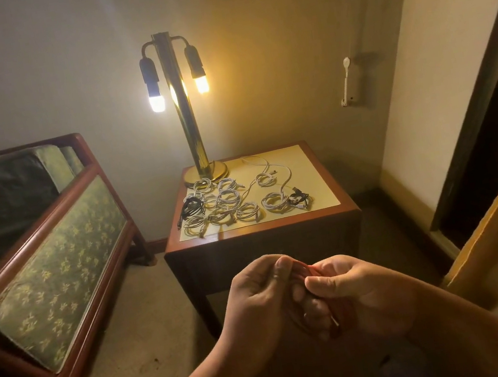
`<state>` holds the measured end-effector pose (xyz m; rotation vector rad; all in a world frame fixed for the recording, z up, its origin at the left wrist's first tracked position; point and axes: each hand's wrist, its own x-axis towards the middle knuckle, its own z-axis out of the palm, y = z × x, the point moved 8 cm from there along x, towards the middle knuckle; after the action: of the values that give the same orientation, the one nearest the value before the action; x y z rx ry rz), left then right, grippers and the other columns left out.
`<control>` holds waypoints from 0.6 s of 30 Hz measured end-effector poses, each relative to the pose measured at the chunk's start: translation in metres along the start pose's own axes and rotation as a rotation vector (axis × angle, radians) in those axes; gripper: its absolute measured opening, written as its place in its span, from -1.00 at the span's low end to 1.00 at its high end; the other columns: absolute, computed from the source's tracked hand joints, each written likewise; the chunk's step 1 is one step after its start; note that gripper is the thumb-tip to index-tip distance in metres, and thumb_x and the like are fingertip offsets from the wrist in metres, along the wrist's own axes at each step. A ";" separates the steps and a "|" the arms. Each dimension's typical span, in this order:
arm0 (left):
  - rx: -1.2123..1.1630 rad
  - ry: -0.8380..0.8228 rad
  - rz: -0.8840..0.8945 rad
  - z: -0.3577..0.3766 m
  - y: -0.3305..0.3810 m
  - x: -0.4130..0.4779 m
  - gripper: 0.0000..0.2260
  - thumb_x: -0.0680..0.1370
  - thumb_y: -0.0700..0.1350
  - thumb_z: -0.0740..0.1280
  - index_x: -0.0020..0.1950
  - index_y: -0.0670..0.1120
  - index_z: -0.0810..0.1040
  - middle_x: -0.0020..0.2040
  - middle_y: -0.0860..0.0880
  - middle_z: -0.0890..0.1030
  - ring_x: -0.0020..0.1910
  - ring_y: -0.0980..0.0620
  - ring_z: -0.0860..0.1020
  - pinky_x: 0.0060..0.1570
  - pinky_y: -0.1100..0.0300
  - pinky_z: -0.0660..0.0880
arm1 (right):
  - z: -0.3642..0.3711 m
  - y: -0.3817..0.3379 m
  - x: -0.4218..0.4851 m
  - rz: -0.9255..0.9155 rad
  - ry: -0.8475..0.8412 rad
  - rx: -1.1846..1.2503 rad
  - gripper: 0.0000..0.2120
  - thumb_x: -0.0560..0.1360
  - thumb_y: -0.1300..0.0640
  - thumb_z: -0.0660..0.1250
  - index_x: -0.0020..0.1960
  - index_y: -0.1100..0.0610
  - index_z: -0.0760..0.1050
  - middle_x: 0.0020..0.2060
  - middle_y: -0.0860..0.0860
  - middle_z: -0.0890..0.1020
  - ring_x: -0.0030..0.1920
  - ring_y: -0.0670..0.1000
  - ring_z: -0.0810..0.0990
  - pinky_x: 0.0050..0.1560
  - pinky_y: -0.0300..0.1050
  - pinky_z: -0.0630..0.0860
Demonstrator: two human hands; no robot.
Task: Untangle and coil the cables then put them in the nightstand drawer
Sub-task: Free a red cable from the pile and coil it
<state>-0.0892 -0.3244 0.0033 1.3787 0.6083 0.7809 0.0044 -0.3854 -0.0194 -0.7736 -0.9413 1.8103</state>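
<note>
Pinching a red cable point(304, 270) between them in front of the nightstand point(261, 235), the left hand point(258, 294) and right hand point(359, 294) curl their fingers round its loops, equally near, with the coil hanging downward.

Dim and warm-toned. Lit from two bare bulbs on the brass lamp point(184, 113) at the back left corner of the table point(317, 174), with glare around both and down the pole. Deep shadow under the table front. Bowed lines at the frame edges.
</note>
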 end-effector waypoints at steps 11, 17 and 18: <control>0.045 0.080 0.064 -0.005 0.009 0.009 -0.81 0.64 -0.09 0.25 0.06 -0.16 0.61 -0.14 -0.02 0.70 -0.09 0.05 0.69 -0.12 0.22 0.62 | -0.009 -0.023 -0.004 -0.173 0.354 -0.200 -0.68 0.65 0.15 0.26 0.19 0.43 0.52 -0.05 0.27 0.67 -0.06 0.17 0.68 -0.10 -0.04 0.63; -0.032 0.035 0.038 -0.008 0.011 0.014 -0.83 0.64 -0.10 0.31 0.13 -0.18 0.52 -0.19 -0.01 0.69 -0.20 0.05 0.66 -0.23 0.19 0.59 | 0.000 -0.034 -0.005 -0.188 0.429 -0.523 -0.73 0.61 0.05 0.23 0.13 0.25 0.51 -0.15 0.07 0.68 -0.12 0.05 0.67 -0.15 -0.12 0.64; -0.098 0.008 0.019 -0.012 0.011 0.016 -0.77 0.60 -0.07 0.37 0.16 -0.19 0.49 -0.17 -0.05 0.69 -0.20 0.02 0.66 -0.23 0.16 0.60 | 0.002 -0.036 -0.005 -0.184 0.428 -0.547 -0.76 0.64 0.06 0.21 0.13 0.22 0.50 -0.18 0.02 0.68 -0.14 0.00 0.68 -0.18 -0.18 0.62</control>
<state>-0.0894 -0.3041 0.0139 1.2941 0.5565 0.8215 0.0205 -0.3805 0.0132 -1.3031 -1.1806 1.1617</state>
